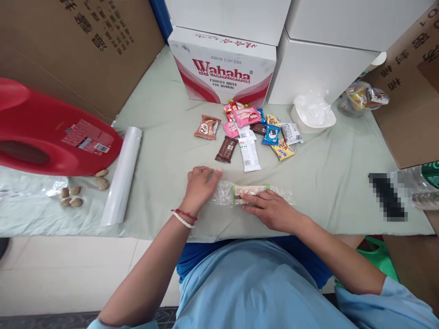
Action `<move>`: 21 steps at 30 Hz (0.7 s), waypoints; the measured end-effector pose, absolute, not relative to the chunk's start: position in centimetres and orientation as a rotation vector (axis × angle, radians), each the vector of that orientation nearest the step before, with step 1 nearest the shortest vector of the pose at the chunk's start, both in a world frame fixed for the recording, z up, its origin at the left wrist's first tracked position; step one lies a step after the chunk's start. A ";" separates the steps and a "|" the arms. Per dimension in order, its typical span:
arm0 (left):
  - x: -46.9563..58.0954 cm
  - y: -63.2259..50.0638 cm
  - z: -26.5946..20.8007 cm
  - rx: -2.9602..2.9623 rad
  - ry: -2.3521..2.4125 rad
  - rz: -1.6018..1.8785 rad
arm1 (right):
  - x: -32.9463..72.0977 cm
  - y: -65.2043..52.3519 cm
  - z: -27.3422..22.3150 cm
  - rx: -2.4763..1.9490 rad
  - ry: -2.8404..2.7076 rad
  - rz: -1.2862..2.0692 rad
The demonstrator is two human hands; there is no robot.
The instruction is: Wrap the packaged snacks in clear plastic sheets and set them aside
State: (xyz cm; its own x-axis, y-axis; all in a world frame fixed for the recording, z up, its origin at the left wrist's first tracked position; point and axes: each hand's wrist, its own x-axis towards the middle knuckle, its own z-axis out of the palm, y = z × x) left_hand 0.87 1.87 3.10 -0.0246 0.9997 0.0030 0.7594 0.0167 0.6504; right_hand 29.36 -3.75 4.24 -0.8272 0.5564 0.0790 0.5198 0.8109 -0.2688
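A snack bar [254, 188] with green-edged packaging lies on the table, inside a sheet of clear plastic film [222, 193] that spreads out at both its ends. My right hand [274, 210] rests on the bar with its fingers stretched across it. At the film's left end, my left hand [202, 185] lies low over the table, thumb apart from the bent fingers; whether it touches the film is hard to see. Beyond the hands sits a pile of small wrapped snacks: a dark brown packet [227, 150], a white packet [249, 154] and a pink packet [246, 117] among them.
To the left lie a roll of clear film [123, 178], a large red jug [58, 132] and several walnuts [75, 202]. A water carton [222, 68] stands behind the snacks. Further right are a white tub [315, 122], a bowl of packets [358, 98] and a plastic bottle [418, 180].
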 end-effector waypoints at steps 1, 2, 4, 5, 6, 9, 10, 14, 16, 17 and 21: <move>1.3 1.7 3.0 1.818 1.801 0.622 | 29.4 -3.9 4.4 -0.862 -2.867 0.353; 1.5 1.3 2.9 1.849 1.769 0.567 | 29.4 -3.9 4.5 -0.878 -2.880 0.366; 1.6 0.2 3.3 1.891 1.694 0.480 | 29.7 -4.0 4.8 -0.896 -2.855 0.445; 1.5 -0.3 3.6 1.889 1.662 0.465 | 29.9 -4.1 4.9 -0.888 -2.820 0.505; 1.4 -0.8 4.0 1.862 1.648 0.475 | 30.0 -4.1 4.9 -0.875 -2.775 0.568; 1.5 -2.0 5.4 1.666 1.657 0.553 | 30.1 -4.4 4.9 -0.889 -2.652 0.677; 2.0 -2.3 5.8 1.587 1.650 0.583 | 30.0 -4.5 4.8 -0.916 -2.636 0.675; 5.5 -3.3 6.6 1.390 1.492 0.684 | 29.2 -4.9 4.4 -0.996 -2.640 0.647; 7.5 -3.8 6.2 1.495 1.449 0.685 | 29.2 -4.8 4.7 -0.978 -2.615 0.703; 8.4 -4.1 5.9 1.602 1.452 0.672 | 29.5 -4.7 4.9 -0.942 -2.579 0.760; 10.4 -5.7 3.9 2.073 1.498 0.558 | 32.2 -3.9 5.9 -1.018 -2.190 0.936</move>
State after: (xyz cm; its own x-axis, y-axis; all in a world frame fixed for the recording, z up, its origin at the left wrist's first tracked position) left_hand 10.41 -5.72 3.90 0.3040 0.9523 0.0284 0.7389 -0.2545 0.6239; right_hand 32.15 -3.93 5.93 -0.5656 0.8048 0.1801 0.4260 0.4721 -0.7717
